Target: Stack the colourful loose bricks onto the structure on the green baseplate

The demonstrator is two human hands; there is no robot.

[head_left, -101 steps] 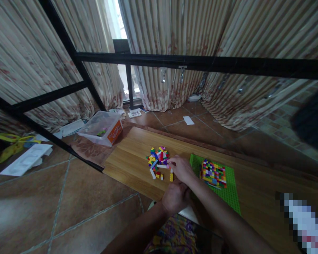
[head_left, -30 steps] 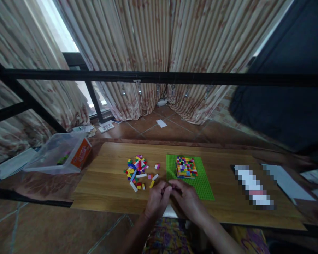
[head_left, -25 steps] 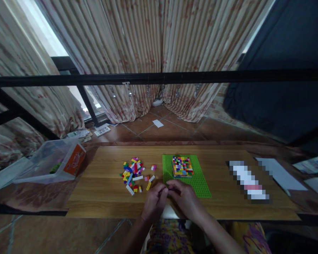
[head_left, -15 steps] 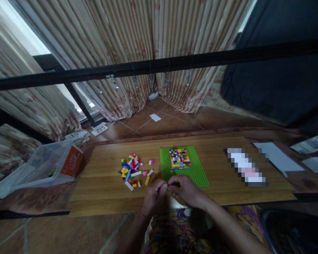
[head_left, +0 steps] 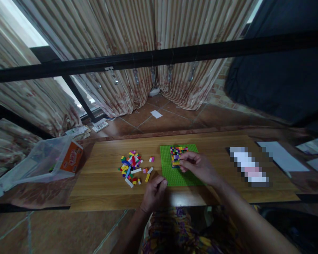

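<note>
Right hand (head_left: 198,166) over brick stack's (head_left: 175,155) right side
Left hand (head_left: 154,192) curls by the baseplate (head_left: 181,179); cannot tell if either grips anything.

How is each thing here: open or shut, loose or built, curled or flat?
Clear plastic box with orange label: open-topped, something green inside
Striped beige cloth curtains: hanging, bright gap at left
Small multicoloured plastic bricks: loose, heaped and scattered
Square multicoloured brick block: built, partly hidden
Green studded square baseplate: flat on the table
Left hand: curled, contents hidden
Right hand: fingers bent, at the block; grip unclear
</note>
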